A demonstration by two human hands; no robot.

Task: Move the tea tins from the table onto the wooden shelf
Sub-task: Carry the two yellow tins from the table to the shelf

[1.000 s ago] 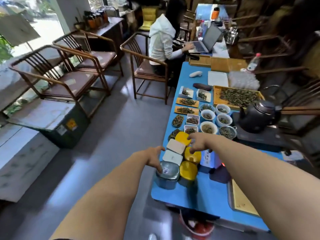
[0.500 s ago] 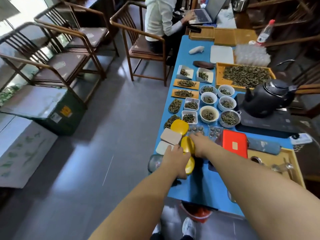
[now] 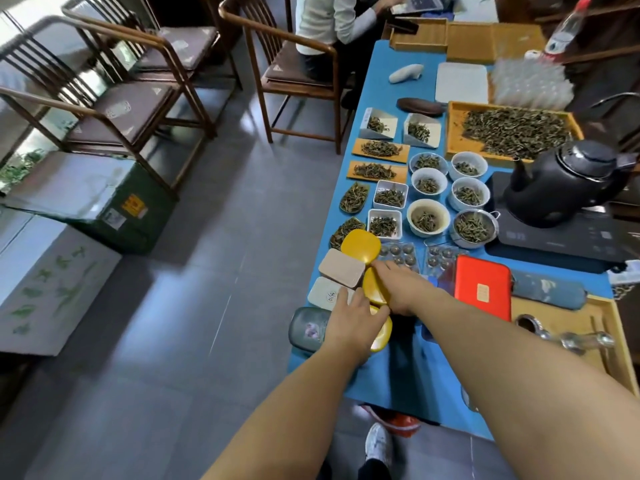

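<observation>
Since approx 1 s earlier the view had tipped down and both hands had closed in on the cluster of tins at the near-left corner of the blue table (image 3: pixel 408 386), lower centre of the frame; half a sec earlier they were already about where they sat now, so little changed in that last stretch. The left hand (image 3: pixel 349 323) lay over the nearest yellow tin (image 3: pixel 382 336), fingers curled round its left edge; it looked like a grasp settling, but I couldn't tell if the grip was firm. The right hand (image 3: pixel 398 289) rested on the middle yellow tin (image 3: pixel 374 289), palm down, fingertips reaching toward the far yellow tin (image 3: pixel 360 245); whether it was clenched on it or just touching, can't tell. Meaning for the task: prob. the pickup of the first two tins was beginning, nothing lifted yet, all tins on the table, no wooden shelf in view. Three yellow tins ran in a line from lower centre up toward mid-frame, their long axes roughly along that same line, i.e. along the table's length. Just left of them sat the beige tin (image 3: pixel 341 271) and the white tin (image 3: pixel 327 294), long sides running lower left to upper right, touching or nearly so. The grey-green tin (image 3: pixel 308 327) sat at the table's left edge beside the left wrist, long axis approx vertical in frame. All lay flat, lids up
</observation>
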